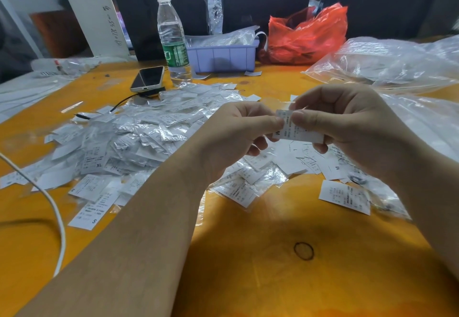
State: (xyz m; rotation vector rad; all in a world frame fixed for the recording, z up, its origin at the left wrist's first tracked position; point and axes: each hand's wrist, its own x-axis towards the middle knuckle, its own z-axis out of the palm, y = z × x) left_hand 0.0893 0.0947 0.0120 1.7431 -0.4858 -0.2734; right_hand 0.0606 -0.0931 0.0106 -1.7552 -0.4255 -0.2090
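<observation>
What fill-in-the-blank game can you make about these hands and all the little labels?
1. The left hand and right hand pinch one white label printed with the letter ____.
2. The water bottle has a ____ cap.
3. Beside the bottle lies a dark-screened ____.
4. The crumpled plastic bag at the back is ____.
Missing words: M; white; phone; red.

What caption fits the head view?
Left hand and right hand pinch a size tag over an orange table heaped with bagged tags, by a bottle and phone.
</observation>
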